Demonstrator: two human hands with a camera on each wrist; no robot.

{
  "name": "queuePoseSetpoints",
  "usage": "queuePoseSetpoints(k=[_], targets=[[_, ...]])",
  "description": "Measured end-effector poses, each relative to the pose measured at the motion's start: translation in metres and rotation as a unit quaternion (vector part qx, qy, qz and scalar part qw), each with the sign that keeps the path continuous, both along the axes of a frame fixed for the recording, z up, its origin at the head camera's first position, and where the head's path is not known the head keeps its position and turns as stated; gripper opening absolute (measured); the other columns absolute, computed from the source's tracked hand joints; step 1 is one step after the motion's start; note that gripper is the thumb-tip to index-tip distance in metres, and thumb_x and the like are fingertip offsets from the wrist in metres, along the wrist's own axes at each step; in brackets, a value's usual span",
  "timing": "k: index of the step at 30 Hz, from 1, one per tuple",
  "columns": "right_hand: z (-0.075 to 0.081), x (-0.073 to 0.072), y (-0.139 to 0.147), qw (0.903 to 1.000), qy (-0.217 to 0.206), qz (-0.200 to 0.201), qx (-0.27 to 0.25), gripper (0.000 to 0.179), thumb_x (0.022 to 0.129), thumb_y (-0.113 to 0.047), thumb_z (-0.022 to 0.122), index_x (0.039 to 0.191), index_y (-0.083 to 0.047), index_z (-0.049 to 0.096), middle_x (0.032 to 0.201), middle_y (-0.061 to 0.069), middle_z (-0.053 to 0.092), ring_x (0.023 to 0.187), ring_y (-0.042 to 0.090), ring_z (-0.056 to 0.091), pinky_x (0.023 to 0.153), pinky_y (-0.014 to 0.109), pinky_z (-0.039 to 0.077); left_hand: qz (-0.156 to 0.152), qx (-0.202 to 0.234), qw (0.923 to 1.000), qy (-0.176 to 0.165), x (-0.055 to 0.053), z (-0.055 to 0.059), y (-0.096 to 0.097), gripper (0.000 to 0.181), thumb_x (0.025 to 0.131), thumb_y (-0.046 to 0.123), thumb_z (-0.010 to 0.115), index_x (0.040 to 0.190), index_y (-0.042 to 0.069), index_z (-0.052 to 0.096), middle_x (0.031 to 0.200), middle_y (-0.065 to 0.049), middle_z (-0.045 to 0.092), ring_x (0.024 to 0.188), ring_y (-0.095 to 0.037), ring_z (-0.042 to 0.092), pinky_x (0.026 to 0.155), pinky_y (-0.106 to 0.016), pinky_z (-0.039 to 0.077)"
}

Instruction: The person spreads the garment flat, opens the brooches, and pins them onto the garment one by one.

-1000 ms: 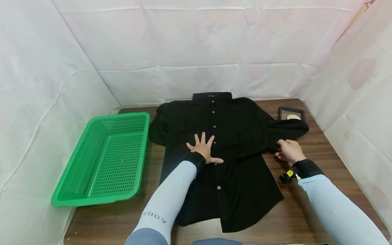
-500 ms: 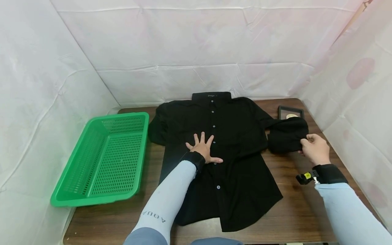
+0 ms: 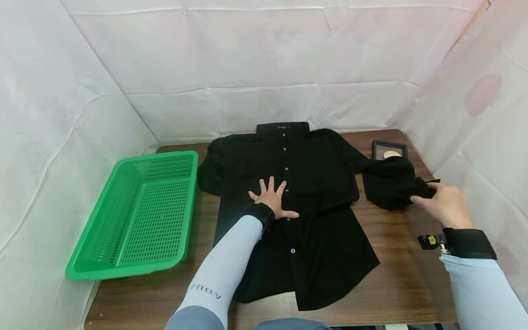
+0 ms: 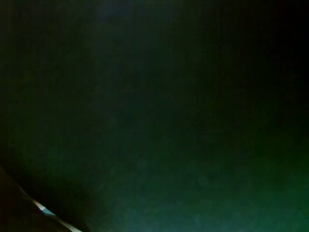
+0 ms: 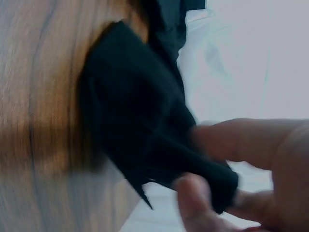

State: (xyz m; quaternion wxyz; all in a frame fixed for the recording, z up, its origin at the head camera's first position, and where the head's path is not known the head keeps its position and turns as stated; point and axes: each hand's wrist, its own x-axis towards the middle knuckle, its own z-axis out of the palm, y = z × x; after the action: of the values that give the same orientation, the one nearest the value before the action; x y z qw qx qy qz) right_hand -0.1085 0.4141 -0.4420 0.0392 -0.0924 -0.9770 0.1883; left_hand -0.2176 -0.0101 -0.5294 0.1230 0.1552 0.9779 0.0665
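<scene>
On the left of the frame, a green basket (image 3: 161, 220) sits on the brown counter (image 3: 406, 270), its long axis slanting from lower left to upper right. A black buttoned shirt (image 3: 326, 192) lies front up across the middle, just beside the basket's rim. Its collar (image 3: 282, 129) points to the top of the frame, and its long axis runs down to the hem near the bottom edge, leaning slightly right.

At the centre, the left hand (image 3: 270, 200) rests on the shirt's front, palm down, fingers straight and spread wide, gripping nothing; the left wrist view is too dark to add detail. A sleeve (image 3: 387, 181) reaches right, bunched, just below a small dark box (image 3: 379, 150) holding a pale disc (image 3: 391, 154). At far right, the right hand (image 3: 447, 206) pinches the sleeve's end, thumb and fingers closed to the cloth's thickness.
</scene>
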Motion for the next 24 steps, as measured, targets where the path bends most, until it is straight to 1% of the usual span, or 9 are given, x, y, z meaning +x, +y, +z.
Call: queuePoseSetpoints(k=[5, 8, 10, 13, 16, 19, 21, 23, 24], targets=[[0.002, 0.007, -0.008, 0.9988, 0.015, 0.037, 0.028, 0.041, 0.083, -0.008, 0.064, 0.114, 0.018, 0.057, 0.095, 0.037, 0.058, 0.080, 0.047, 0.052, 0.070, 0.056, 0.042, 0.001, -0.001, 1.0000, 0.002, 0.000, 0.000, 0.000, 0.119, 0.058, 0.088, 0.058, 0.155, 0.036, 0.010, 0.161, -0.012, -0.002, 0.142, -0.046, -0.002, 0.096, -0.079, 0.015], [-0.002, 0.011, -0.010, 0.9979, 0.031, 0.044, 0.036, 0.040, 0.088, -0.017, 0.065, 0.108, 0.017, 0.062, 0.087, 0.032, 0.063, 0.082, 0.043, 0.050, 0.074, 0.055, 0.038, 0.000, -0.004, 1.0000, 0.003, 0.001, 0.000, -0.001, 0.119, 0.059, 0.088, 0.058, 0.155, 0.036, 0.010, 0.161, -0.012, -0.002, 0.142, -0.046, -0.002, 0.096, -0.078, 0.016], [-0.003, 0.012, -0.009, 0.9989, 0.012, 0.039, 0.025, 0.052, 0.094, -0.031, 0.060, 0.112, 0.018, 0.059, 0.095, 0.034, 0.061, 0.090, 0.049, 0.048, 0.080, 0.059, 0.036, -0.002, -0.004, 1.0000, 0.004, 0.001, -0.001, -0.001, 0.119, 0.059, 0.088, 0.057, 0.155, 0.035, 0.010, 0.161, -0.012, -0.002, 0.142, -0.046, -0.002, 0.096, -0.078, 0.016], [-0.004, 0.014, -0.004, 0.9979, -0.052, 0.032, -0.021, 0.070, 0.101, -0.045, 0.042, 0.125, 0.020, 0.045, 0.113, 0.041, 0.049, 0.097, 0.053, 0.045, 0.080, 0.062, 0.036, -0.005, -0.002, 1.0000, 0.007, 0.002, -0.002, -0.001, 0.119, 0.059, 0.088, 0.057, 0.155, 0.035, 0.010, 0.161, -0.013, -0.001, 0.142, -0.047, -0.001, 0.096, -0.078, 0.017], [-0.006, 0.016, -0.002, 0.9906, -0.101, 0.024, -0.089, 0.069, 0.102, -0.048, 0.033, 0.129, 0.015, 0.040, 0.106, 0.037, 0.052, 0.088, 0.047, 0.054, 0.069, 0.053, 0.043, -0.005, -0.001, 1.0000, 0.005, 0.002, -0.003, -0.001, 0.120, 0.058, 0.089, 0.056, 0.155, 0.035, 0.010, 0.161, -0.013, -0.002, 0.142, -0.047, -0.001, 0.096, -0.078, 0.017], [-0.007, 0.018, -0.003, 0.9829, -0.091, 0.022, -0.158, 0.065, 0.102, -0.046, 0.036, 0.131, 0.012, 0.038, 0.104, 0.032, 0.055, 0.073, 0.027, 0.061, 0.061, 0.041, 0.047, -0.006, -0.001, 1.0000, 0.003, 0.001, -0.003, -0.002, 0.120, 0.058, 0.089, 0.055, 0.155, 0.035, 0.009, 0.161, -0.013, -0.003, 0.142, -0.047, -0.002, 0.096, -0.079, 0.016], [-0.003, 0.021, -0.006, 0.9744, -0.069, 0.021, -0.213, 0.066, 0.102, -0.044, 0.038, 0.137, 0.012, 0.033, 0.113, 0.029, 0.051, 0.071, 0.016, 0.061, 0.058, 0.037, 0.049, -0.008, 0.001, 1.0000, 0.003, 0.001, -0.003, -0.002, 0.119, 0.059, 0.089, 0.055, 0.155, 0.035, 0.009, 0.161, -0.013, -0.003, 0.142, -0.047, -0.003, 0.096, -0.079, 0.016], [0.003, 0.024, -0.007, 0.9481, -0.038, 0.024, -0.315, 0.060, 0.102, -0.038, 0.043, 0.142, 0.005, 0.029, 0.123, 0.017, 0.046, 0.066, 0.011, 0.061, 0.055, 0.032, 0.050, -0.009, 0.004, 0.9999, 0.003, 0.000, -0.002, -0.002, 0.119, 0.059, 0.089, 0.055, 0.155, 0.035, 0.009, 0.160, -0.013, -0.003, 0.142, -0.047, -0.003, 0.096, -0.079, 0.015], [0.008, 0.026, -0.008, 0.9289, -0.024, 0.027, -0.369, 0.056, 0.102, -0.034, 0.045, 0.144, -0.001, 0.029, 0.122, 0.014, 0.049, 0.063, 0.010, 0.059, 0.052, 0.030, 0.048, -0.009, 0.005, 0.9999, 0.004, 0.000, -0.001, -0.002, 0.120, 0.059, 0.089, 0.056, 0.155, 0.035, 0.009, 0.160, -0.013, -0.003, 0.142, -0.047, -0.003, 0.096, -0.079, 0.015]])
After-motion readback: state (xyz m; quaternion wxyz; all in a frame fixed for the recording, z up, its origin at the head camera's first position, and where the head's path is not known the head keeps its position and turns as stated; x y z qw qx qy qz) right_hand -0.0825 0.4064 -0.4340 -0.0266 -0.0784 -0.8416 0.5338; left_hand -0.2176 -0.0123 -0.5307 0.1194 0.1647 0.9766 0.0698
